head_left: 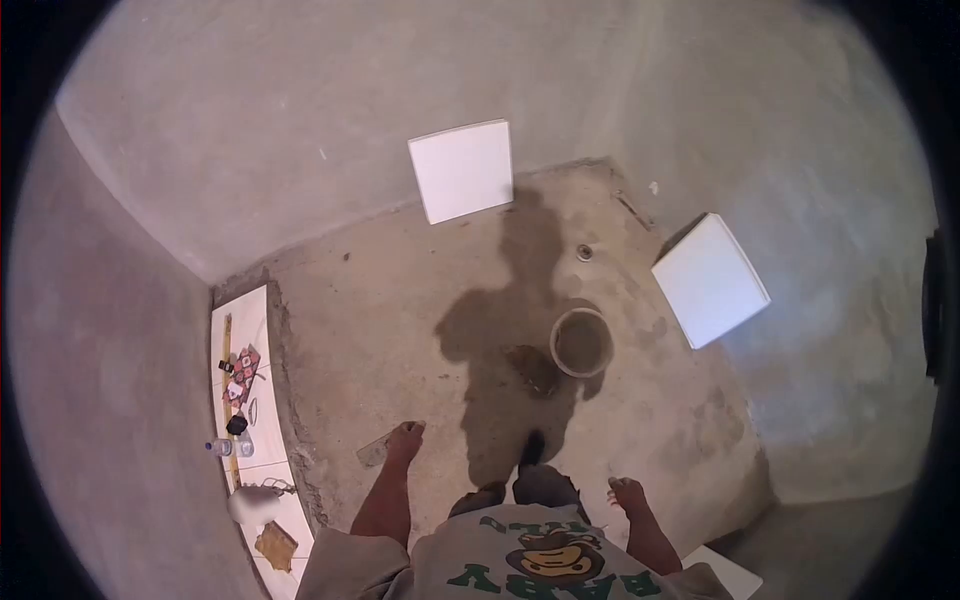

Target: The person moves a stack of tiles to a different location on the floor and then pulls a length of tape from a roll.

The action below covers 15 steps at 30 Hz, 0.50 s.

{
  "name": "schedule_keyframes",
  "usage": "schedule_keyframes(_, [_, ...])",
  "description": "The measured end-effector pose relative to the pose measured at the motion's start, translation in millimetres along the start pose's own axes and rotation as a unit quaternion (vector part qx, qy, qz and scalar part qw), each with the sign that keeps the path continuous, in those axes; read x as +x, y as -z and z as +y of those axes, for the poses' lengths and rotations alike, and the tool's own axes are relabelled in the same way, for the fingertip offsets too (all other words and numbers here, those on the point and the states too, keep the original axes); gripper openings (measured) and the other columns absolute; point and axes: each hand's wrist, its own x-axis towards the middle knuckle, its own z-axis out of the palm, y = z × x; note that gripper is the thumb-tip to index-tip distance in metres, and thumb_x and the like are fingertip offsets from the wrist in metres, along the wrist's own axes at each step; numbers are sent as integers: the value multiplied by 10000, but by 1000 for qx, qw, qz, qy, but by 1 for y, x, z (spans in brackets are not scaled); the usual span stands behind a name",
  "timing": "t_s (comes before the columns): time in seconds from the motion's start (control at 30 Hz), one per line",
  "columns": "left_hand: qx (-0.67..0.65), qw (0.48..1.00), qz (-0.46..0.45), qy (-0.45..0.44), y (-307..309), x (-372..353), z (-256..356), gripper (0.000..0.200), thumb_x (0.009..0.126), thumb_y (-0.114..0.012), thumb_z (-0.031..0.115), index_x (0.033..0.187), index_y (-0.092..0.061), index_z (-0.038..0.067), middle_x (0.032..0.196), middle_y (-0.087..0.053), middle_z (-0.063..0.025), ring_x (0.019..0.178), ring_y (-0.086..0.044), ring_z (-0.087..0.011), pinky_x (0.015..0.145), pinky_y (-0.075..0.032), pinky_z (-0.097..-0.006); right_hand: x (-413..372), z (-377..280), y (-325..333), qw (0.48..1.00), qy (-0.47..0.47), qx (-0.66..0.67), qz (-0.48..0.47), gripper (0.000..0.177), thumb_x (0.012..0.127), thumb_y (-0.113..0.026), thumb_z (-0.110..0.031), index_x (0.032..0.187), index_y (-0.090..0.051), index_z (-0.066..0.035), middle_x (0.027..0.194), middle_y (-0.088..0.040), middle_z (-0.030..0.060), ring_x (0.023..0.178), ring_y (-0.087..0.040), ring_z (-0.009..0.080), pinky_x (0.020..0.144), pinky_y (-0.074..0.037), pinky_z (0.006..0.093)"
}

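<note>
Left hand (404, 440): fingers are curled in at the near end of a flat grey tool (373, 452), which appears to be gripped above the rough floor (380, 300); the grip itself is hidden. Right hand (626, 493): held low beside the body, fingers bent; whether fingertips and thumb are together or apart cannot be told. No object is made out in it.

A round bucket (555, 345) is seen on the floor, ahead of the body and between the 2 hands, well apart from both; its contents are too dark to tell. A dark patch (535, 370) is noted just beside its left side. Farther off, a small round fitting (585, 253) is set in the floor.

White slabs are observed at 2 walls: the far slab (462, 172) and the right slab (711, 281), both tilted. Part of a white panel (722, 572) is seen at lower right.

On the left, a white-topped ledge (262, 440) bears a yellow strip (227, 340), a red patterned item (242, 375), a clear bottle (245, 445) and a brown piece (275, 547).
</note>
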Motion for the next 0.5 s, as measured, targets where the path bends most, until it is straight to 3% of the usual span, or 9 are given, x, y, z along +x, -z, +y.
schedule_keyframes(0.1, [-22,998,-29,60,-17,24,-26,423,791,-536,393,924,-620,0,717,-627,-148,706,-620,-265,661,-464,-375,63,6,0,996,-57,-43,-44,308,815,-587,-284,837,-537,20,650,-566,81,476,-538,175,433,-448,295])
schedule_keyframes(0.17, [169,982,-2,-80,-51,42,-98,417,777,-541,405,895,-635,17,744,-629,-162,711,-617,-275,650,-468,-391,111,9,17,973,-131,-25,-186,310,811,-590,-285,835,-534,18,678,-580,103,510,-559,213,434,-457,319])
schedule_keyframes(0.23, [372,916,-8,-149,-68,43,-116,420,759,-547,424,836,-650,24,780,-631,-183,722,-616,-286,642,-471,-403,203,38,27,979,-90,-114,-142,296,810,-593,-282,891,-524,-6,722,-588,132,556,-574,242,440,-466,346])
schedule_keyframes(0.3, [21,971,-26,235,-61,28,-79,424,753,-541,441,764,-649,31,775,-631,-183,715,-615,-279,635,-472,-399,214,-71,48,950,-198,-73,-230,330,843,-553,-323,962,-496,-21,727,-573,174,556,-570,256,444,-468,369])
schedule_keyframes(0.33, [11,967,-3,253,-54,32,-59,424,753,-541,441,764,-649,31,775,-631,-183,715,-615,-279,635,-472,-399,241,-92,43,978,-151,-78,-118,358,858,-519,-339,989,-477,-8,723,-570,181,534,-568,262,449,-474,369])
schedule_keyframes(0.4, [-23,964,-16,265,-45,37,-27,444,758,-524,450,733,-639,22,763,-636,-168,722,-618,-267,634,-474,-403,293,-164,56,980,-86,-149,-100,360,829,-521,-339,804,-538,19,645,-563,162,490,-565,257,416,-460,370])
schedule_keyframes(0.43, [-74,958,9,275,-39,44,-14,464,759,-512,466,731,-639,20,749,-636,-157,727,-617,-262,648,-472,-398,314,-211,57,955,-9,-272,-113,268,842,-502,-291,939,-502,-42,707,-572,186,492,-560,253,406,-465,355])
schedule_keyframes(0.47, [-125,952,34,277,-38,59,1,485,760,-499,482,728,-639,19,735,-635,-146,732,-616,-258,662,-471,-393,274,-286,40,980,54,-185,-58,348,798,-531,-291,687,-550,38,611,-564,122,443,-552,220,386,-452,341])
schedule_keyframes(0.5, [-101,955,53,272,-49,89,-14,487,759,-506,481,770,-648,16,747,-637,-144,759,-613,-251,694,-462,-390,300,-321,37,981,40,-178,-72,238,821,-530,-268,901,-522,-44,660,-578,121,489,-571,202,417,-477,314])
